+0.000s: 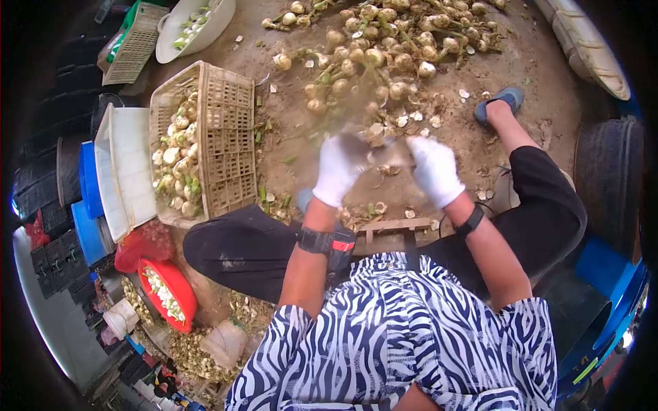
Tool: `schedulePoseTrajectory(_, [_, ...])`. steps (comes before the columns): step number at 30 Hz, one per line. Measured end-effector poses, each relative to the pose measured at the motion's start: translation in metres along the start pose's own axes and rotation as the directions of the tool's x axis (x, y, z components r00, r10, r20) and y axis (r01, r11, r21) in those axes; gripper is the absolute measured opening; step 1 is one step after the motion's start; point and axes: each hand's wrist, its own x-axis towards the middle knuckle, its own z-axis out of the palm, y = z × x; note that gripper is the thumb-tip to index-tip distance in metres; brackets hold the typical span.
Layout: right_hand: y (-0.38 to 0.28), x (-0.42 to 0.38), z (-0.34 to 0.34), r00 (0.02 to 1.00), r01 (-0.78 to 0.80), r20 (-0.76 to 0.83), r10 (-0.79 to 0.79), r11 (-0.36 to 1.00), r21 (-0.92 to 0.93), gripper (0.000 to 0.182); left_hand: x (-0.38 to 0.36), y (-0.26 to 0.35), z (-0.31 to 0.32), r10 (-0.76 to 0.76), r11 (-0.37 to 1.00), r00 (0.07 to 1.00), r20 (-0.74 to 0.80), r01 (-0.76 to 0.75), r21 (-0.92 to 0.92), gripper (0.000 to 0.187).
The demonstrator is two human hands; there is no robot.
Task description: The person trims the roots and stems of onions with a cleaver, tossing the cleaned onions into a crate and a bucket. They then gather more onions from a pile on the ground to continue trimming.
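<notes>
My left hand [337, 170], in a white glove, is raised in front of my lap with its fingers curled. A dark blurred patch shows at its fingertips, and what it grips is smeared. Level with it, my right hand [434, 170], also white-gloved, is closed round a blurred grey blade-like tool [399, 153] that points toward the left hand. Just beyond both hands, pale garlic-like bulbs [373, 58] with roots and green stems lie heaped on the dirt floor. Cut pale scraps [415, 116] are scattered nearby.
To the left stands a plastic crate [229, 140] holding trimmed bulbs, beside a white bin [130, 171]. Behind it are a red basin [185, 291] of white pieces and a red bag [145, 245]. A pale tub [212, 31] sits at the far left. A wooden bar [396, 225] lies near my lap.
</notes>
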Motion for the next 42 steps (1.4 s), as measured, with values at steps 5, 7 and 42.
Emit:
schedulePoseTrajectory(5, [0.046,0.009,-0.003,0.904,-0.39,0.122,0.409,0.908,-0.156,0.012,-0.02,0.044,-0.017,-0.247,0.872,0.967,-0.069,0.191,-0.451,0.053])
schedulePoseTrajectory(7, [0.009,0.013,-0.016,0.974,-0.227,0.032,0.225,0.961,0.156,0.017,-0.018,0.039,-0.013,-0.234,0.921,0.966,-0.109,0.185,-0.343,0.053])
schedulePoseTrajectory(42, [0.021,-0.033,0.02,0.494,-0.474,0.308,0.813,-0.045,0.88,0.026,0.111,0.151,0.034,-0.066,0.746,0.998,-0.002,0.048,-0.664,0.018])
